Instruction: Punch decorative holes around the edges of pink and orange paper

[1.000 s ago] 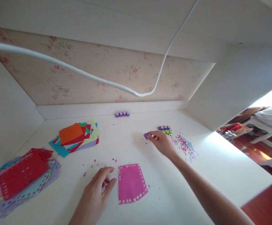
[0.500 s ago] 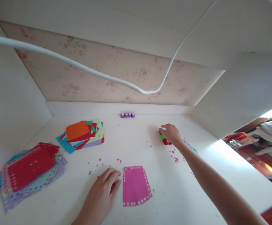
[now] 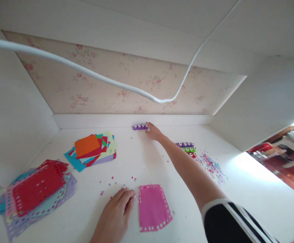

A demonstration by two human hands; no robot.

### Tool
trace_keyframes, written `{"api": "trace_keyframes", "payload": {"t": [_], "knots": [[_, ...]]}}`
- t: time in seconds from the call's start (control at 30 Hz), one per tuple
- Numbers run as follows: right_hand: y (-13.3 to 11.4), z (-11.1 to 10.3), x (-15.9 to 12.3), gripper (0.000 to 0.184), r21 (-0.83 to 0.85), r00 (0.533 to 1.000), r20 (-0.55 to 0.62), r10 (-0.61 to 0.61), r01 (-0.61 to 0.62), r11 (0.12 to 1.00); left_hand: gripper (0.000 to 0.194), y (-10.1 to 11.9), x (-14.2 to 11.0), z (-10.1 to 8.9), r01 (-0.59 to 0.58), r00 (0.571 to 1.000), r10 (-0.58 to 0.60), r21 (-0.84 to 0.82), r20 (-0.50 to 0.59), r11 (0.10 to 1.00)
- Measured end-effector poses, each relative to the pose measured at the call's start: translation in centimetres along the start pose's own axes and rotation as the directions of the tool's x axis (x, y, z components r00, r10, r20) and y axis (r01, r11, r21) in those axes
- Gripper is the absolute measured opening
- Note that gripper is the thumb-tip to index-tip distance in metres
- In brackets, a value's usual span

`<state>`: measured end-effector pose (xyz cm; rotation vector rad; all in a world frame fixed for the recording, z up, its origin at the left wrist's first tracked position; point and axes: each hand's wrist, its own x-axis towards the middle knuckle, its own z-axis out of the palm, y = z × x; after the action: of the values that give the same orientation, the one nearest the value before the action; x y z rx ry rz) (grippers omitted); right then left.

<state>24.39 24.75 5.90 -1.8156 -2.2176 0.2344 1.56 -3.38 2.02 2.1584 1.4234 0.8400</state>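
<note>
My right hand point(image 3: 154, 131) reaches to the back of the white table, thumb and fingers around the rightmost small purple paper punch point(image 3: 146, 127). That punch stands at the end of a short row of purple punches point(image 3: 139, 127) against the wall strip. Near the front, my left hand point(image 3: 119, 209) rests on the tabletop with fingers curled in and the thumb close to them; nothing shows in it. Just right of it lies a pink paper sheet point(image 3: 153, 207), with small shapes punched along its edges.
On the right stand more purple, green and red punches point(image 3: 189, 149), partly behind my forearm, beside a scatter of confetti point(image 3: 211, 167). Coloured paper point(image 3: 87, 145) is piled at back left, and punched sheets point(image 3: 38, 189) at front left. A white cable point(image 3: 106, 79) hangs across above.
My right hand has left the punches on the right and moved left to the purple row at the back. My left hand's fingers have drawn closer together. The view has shifted slightly.
</note>
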Motion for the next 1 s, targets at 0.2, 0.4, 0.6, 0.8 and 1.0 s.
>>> {"api": "trace_keyframes", "payload": {"t": [0.2, 0.4, 0.6, 0.8, 1.0], "knots": [[-0.4, 0.3, 0.3, 0.030, 0.055, 0.999, -0.012, 0.042, -0.042, 0.998, 0.026, 0.0, 0.1, -0.5, 0.101, 0.993, -0.103, -0.046, -0.050, 0.994], [-1.3, -0.4, -5.2, 0.031, 0.176, 0.997, -0.075, 0.014, -0.001, 0.984, 0.023, 0.0, 0.0, -1.1, 0.099, 0.980, -0.108, -0.060, -0.168, 0.993], [-5.6, -0.7, -16.1, 0.050, 0.575, 0.917, -0.041, -0.396, 0.346, 0.742, 0.024, -0.6, 0.2, -1.5, 0.082, 0.969, -0.080, -0.002, -0.235, 0.997], [-8.3, -0.5, -22.3, 0.055, 0.570, 0.814, 0.049, -0.579, 0.453, 0.685, 0.035, -0.9, 0.0, -0.8, -0.066, 0.991, 0.080, 0.119, -0.110, 0.991], [-5.5, -0.7, -25.2, 0.067, 0.313, 0.943, 0.073, -0.325, 0.288, 0.905, 0.028, -0.6, -0.1, -0.7, -0.123, 0.991, 0.131, 0.180, -0.034, 0.976]]}}
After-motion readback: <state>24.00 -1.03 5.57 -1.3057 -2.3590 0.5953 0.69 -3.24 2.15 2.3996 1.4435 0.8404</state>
